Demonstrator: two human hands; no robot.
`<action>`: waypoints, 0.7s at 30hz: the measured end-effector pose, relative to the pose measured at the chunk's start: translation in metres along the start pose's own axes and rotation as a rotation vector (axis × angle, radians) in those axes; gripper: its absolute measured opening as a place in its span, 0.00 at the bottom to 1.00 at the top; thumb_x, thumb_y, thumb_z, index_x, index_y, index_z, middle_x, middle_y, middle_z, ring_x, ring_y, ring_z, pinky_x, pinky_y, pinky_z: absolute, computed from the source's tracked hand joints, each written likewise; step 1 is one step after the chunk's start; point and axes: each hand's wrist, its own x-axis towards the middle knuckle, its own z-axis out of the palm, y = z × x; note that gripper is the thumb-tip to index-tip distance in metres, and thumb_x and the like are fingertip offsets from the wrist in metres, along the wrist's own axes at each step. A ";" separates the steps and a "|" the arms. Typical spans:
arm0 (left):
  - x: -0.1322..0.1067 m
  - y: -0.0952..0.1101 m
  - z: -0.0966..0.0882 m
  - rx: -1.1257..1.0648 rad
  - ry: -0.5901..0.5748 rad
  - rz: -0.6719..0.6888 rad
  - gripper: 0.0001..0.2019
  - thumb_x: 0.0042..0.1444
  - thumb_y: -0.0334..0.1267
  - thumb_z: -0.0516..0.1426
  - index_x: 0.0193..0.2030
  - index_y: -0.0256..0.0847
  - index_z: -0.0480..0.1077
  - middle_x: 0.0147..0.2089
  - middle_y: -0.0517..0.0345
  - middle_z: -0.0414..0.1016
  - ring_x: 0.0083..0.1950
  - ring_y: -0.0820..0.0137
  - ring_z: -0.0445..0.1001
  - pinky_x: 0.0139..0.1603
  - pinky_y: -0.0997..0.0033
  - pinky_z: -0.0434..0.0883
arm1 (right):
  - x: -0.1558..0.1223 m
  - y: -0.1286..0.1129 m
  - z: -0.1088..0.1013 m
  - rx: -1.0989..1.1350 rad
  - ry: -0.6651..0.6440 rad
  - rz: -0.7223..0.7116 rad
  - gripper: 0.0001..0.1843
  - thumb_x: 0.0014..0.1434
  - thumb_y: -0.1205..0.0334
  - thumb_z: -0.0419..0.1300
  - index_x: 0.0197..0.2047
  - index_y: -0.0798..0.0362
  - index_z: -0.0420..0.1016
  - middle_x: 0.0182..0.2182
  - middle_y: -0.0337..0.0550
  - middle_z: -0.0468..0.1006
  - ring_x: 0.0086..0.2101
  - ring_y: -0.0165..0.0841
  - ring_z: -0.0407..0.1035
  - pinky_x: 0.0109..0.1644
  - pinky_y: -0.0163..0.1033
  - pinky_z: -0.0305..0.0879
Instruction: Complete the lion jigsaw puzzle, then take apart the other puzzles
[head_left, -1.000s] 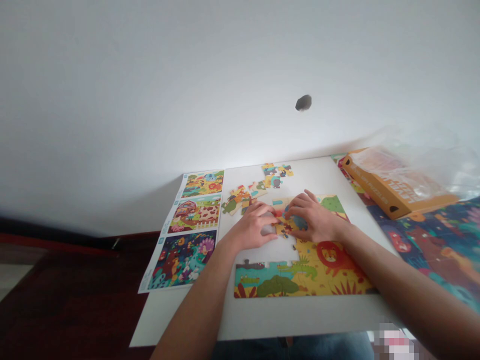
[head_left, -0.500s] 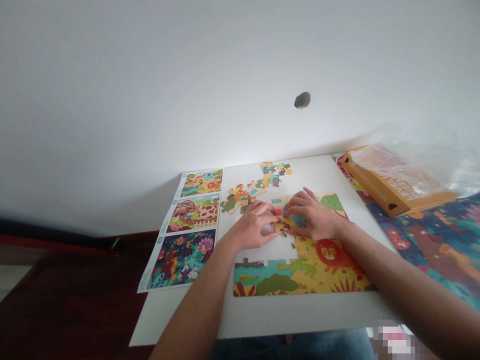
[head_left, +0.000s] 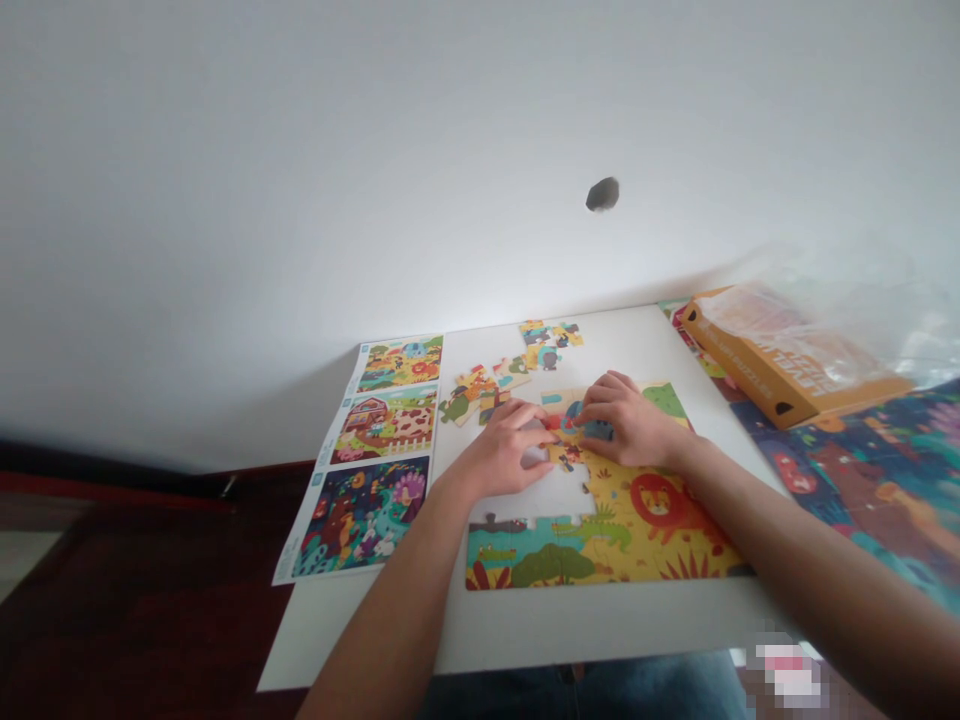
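A partly joined jigsaw puzzle (head_left: 652,540) with a lion, a crocodile and trees lies on the white table (head_left: 600,625), with a gap in its left middle. At the upper edge of that gap, the curled fingers of my left hand (head_left: 510,450) are closed on a puzzle piece (head_left: 552,424) with red on it, partly hidden by the fingertips. My right hand (head_left: 630,420) is beside it, fingers bent and closed onto the blue elephant part (head_left: 598,430) of the puzzle. Several loose pieces (head_left: 474,390) lie just beyond my left hand.
More loose pieces (head_left: 551,345) lie toward the wall. To the left is a sheet (head_left: 341,460) with three printed pictures. On the right, an orange puzzle box (head_left: 750,365) and a clear plastic bag (head_left: 840,320) rest on another dark puzzle (head_left: 847,470). The white wall has a hole (head_left: 602,194).
My right hand's fingers have drawn closer together and its thumb has moved up, uncovering more of the yellow area. My left hand stays nearly in place.
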 end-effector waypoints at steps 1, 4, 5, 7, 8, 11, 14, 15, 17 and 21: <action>0.000 0.000 0.000 -0.001 0.001 0.001 0.13 0.54 0.40 0.63 0.47 0.45 0.77 0.52 0.52 0.71 0.58 0.60 0.66 0.67 0.53 0.60 | 0.000 0.000 0.000 0.000 -0.001 -0.001 0.11 0.56 0.53 0.65 0.40 0.50 0.80 0.34 0.47 0.76 0.40 0.41 0.64 0.52 0.50 0.55; 0.000 0.001 0.001 -0.006 -0.001 0.003 0.13 0.54 0.40 0.63 0.47 0.45 0.77 0.51 0.52 0.71 0.57 0.61 0.66 0.67 0.54 0.60 | 0.000 -0.001 0.000 0.003 -0.009 0.005 0.11 0.56 0.54 0.65 0.39 0.50 0.80 0.33 0.46 0.75 0.40 0.40 0.64 0.51 0.49 0.55; 0.000 0.001 0.000 -0.007 0.000 0.003 0.12 0.54 0.39 0.63 0.47 0.45 0.77 0.51 0.52 0.71 0.57 0.61 0.66 0.67 0.54 0.61 | 0.000 -0.001 0.000 0.004 -0.014 0.008 0.11 0.56 0.53 0.65 0.40 0.50 0.80 0.33 0.46 0.75 0.40 0.40 0.64 0.51 0.49 0.55; 0.000 0.001 0.000 -0.008 0.004 -0.001 0.12 0.54 0.39 0.63 0.46 0.45 0.77 0.52 0.52 0.71 0.58 0.61 0.66 0.66 0.55 0.61 | 0.000 -0.001 0.000 0.004 -0.021 0.014 0.12 0.57 0.53 0.64 0.40 0.50 0.79 0.33 0.46 0.75 0.40 0.40 0.64 0.51 0.49 0.55; 0.000 0.002 0.000 -0.008 0.005 -0.003 0.12 0.54 0.38 0.63 0.46 0.45 0.77 0.52 0.52 0.71 0.58 0.61 0.66 0.66 0.55 0.61 | 0.000 -0.001 0.000 0.004 -0.024 0.017 0.12 0.57 0.52 0.64 0.41 0.50 0.79 0.33 0.46 0.75 0.40 0.41 0.64 0.51 0.49 0.55; 0.000 0.002 -0.001 -0.017 0.002 -0.008 0.13 0.53 0.38 0.63 0.47 0.45 0.77 0.52 0.52 0.71 0.58 0.61 0.66 0.65 0.55 0.62 | 0.000 -0.002 0.000 0.005 -0.033 0.023 0.13 0.57 0.52 0.63 0.41 0.50 0.79 0.33 0.46 0.75 0.41 0.41 0.65 0.51 0.49 0.55; 0.000 0.002 -0.001 -0.032 -0.011 -0.009 0.13 0.53 0.38 0.63 0.47 0.45 0.77 0.52 0.52 0.72 0.58 0.60 0.65 0.64 0.54 0.64 | 0.002 -0.004 -0.001 0.015 -0.040 0.027 0.12 0.58 0.52 0.63 0.41 0.50 0.79 0.33 0.46 0.76 0.40 0.40 0.65 0.51 0.49 0.56; 0.001 0.002 0.000 -0.034 -0.016 -0.009 0.13 0.54 0.38 0.63 0.47 0.45 0.77 0.52 0.52 0.72 0.58 0.60 0.65 0.64 0.54 0.64 | 0.002 -0.005 -0.002 0.018 -0.042 0.029 0.12 0.58 0.53 0.63 0.41 0.50 0.79 0.33 0.46 0.76 0.40 0.40 0.65 0.51 0.49 0.56; 0.001 0.002 0.000 -0.035 -0.020 -0.011 0.13 0.54 0.38 0.63 0.47 0.45 0.77 0.52 0.52 0.72 0.58 0.60 0.65 0.64 0.54 0.64 | 0.002 -0.006 -0.002 0.018 -0.045 0.037 0.12 0.58 0.53 0.63 0.41 0.51 0.79 0.34 0.47 0.75 0.41 0.40 0.65 0.51 0.49 0.57; 0.001 0.002 0.000 -0.036 -0.017 -0.013 0.14 0.54 0.37 0.63 0.48 0.46 0.77 0.52 0.52 0.72 0.58 0.60 0.66 0.65 0.54 0.62 | 0.000 -0.003 -0.003 0.005 -0.048 0.042 0.14 0.57 0.52 0.64 0.44 0.48 0.80 0.41 0.49 0.74 0.44 0.42 0.65 0.54 0.51 0.56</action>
